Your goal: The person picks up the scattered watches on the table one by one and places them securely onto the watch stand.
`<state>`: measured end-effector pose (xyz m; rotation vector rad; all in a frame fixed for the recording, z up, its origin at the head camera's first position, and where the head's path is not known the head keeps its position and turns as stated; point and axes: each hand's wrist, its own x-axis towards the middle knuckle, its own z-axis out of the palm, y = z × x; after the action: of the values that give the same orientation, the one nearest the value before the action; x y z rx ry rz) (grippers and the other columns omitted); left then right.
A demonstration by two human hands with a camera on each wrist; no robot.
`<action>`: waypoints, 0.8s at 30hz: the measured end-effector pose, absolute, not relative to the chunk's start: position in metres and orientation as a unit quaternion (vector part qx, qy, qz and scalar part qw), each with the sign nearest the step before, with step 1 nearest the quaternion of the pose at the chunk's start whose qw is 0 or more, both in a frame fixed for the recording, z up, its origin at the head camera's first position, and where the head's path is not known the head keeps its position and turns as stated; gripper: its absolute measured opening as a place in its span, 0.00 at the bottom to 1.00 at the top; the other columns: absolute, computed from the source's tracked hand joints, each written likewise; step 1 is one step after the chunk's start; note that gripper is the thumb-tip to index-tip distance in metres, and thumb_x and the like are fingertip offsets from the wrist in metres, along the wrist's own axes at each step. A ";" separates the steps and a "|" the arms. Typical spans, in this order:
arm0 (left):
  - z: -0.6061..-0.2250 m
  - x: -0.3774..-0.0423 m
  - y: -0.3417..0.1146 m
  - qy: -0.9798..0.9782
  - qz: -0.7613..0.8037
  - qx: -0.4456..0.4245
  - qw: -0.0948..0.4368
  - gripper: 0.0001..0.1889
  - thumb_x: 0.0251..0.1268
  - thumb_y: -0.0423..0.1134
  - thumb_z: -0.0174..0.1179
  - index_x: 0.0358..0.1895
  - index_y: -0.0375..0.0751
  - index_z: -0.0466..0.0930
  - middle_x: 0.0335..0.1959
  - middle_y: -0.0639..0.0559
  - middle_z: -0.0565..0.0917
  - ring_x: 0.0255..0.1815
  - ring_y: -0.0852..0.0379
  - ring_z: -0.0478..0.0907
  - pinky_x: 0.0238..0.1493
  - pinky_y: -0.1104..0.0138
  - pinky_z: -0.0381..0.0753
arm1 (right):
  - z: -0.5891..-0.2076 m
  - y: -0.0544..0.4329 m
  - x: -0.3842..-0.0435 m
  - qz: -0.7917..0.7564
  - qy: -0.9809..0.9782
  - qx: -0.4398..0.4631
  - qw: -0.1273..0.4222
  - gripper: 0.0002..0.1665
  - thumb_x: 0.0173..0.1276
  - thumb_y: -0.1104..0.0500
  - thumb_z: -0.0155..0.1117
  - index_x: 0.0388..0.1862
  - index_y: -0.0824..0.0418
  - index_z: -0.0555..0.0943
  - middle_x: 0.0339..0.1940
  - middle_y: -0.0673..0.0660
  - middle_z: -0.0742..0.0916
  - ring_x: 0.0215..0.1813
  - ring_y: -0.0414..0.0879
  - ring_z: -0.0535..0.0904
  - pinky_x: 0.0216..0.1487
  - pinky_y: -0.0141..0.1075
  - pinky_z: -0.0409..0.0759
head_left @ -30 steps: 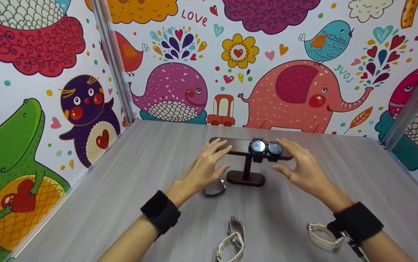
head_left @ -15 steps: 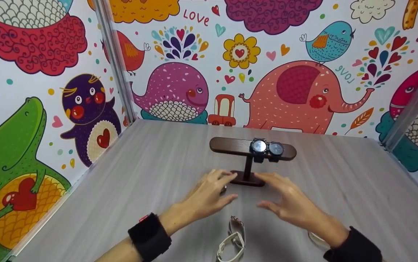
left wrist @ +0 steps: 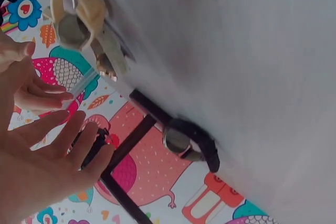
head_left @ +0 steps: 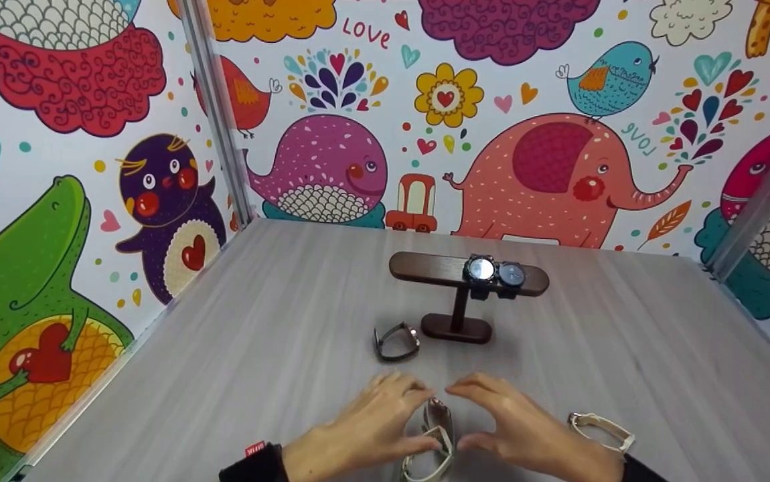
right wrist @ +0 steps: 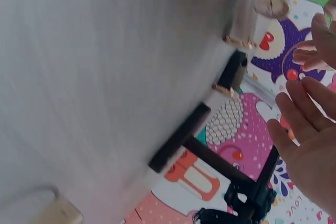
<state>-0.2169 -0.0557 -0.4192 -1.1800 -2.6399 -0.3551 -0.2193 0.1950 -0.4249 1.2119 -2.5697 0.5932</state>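
My left hand [head_left: 371, 422] and right hand [head_left: 519, 428] hover low at the front, palms facing each other, fingers relaxed and slightly curved. Neither holds anything. Between them lie two watches: one with a white strap [head_left: 451, 456], the other with a greyish strap [head_left: 440, 412], partly overlapping. In the left wrist view, the pale strap [left wrist: 93, 8] stands in a loop beyond my spread left fingers [left wrist: 63, 135]. A dark-strapped watch [head_left: 395, 356] rests on its side farther back, and a cream-strapped watch [head_left: 600, 424] lies right of my right hand.
A dark wooden T-shaped watch stand [head_left: 458, 328] stands toward the back of the grey table [head_left: 278, 301]. Two black watches, one with a bright dial [head_left: 481, 269] and one with a darker dial [head_left: 511, 274], sit on its bar. Cartoon-printed panels [head_left: 331, 167] enclose the table.
Both hands have moved from the ends of the stand's bar, down past its base, toward me and over the front watches. The stand and watches have stayed put.
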 end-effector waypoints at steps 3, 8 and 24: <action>-0.426 -0.211 -0.057 -0.902 -0.108 -0.405 0.102 0.32 0.62 0.63 0.64 0.61 0.44 0.81 0.53 0.54 0.83 0.55 0.58 0.79 0.59 0.61 0.80 | -0.427 0.193 -0.217 0.219 -0.882 0.414 0.049 0.36 0.62 0.43 0.72 0.66 0.54 0.77 0.58 0.48 0.83 0.57 0.45 0.81 0.57 0.44 0.84; -0.439 -0.205 -0.057 -0.908 -0.072 -0.403 0.086 0.31 0.55 0.66 0.67 0.54 0.47 0.84 0.47 0.56 0.83 0.49 0.60 0.78 0.49 0.66 0.80 | -0.433 0.190 -0.214 0.225 -0.884 0.409 -0.016 0.36 0.63 0.40 0.69 0.65 0.57 0.78 0.56 0.49 0.83 0.57 0.43 0.80 0.56 0.41 0.84; -0.450 -0.209 -0.053 -0.903 -0.118 -0.408 0.062 0.18 0.51 0.59 0.73 0.31 0.48 0.84 0.21 0.62 0.71 0.22 0.72 0.64 0.18 0.79 0.56 | -0.446 0.183 -0.220 0.239 -0.870 0.431 0.006 0.22 0.58 0.52 0.77 0.52 0.54 0.85 0.46 0.45 0.85 0.49 0.36 0.81 0.47 0.31 0.83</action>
<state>-0.2089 -0.0528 -0.4504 -1.2331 -2.7313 -0.3582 -0.2203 0.1832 -0.4464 1.3484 -2.7222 0.7491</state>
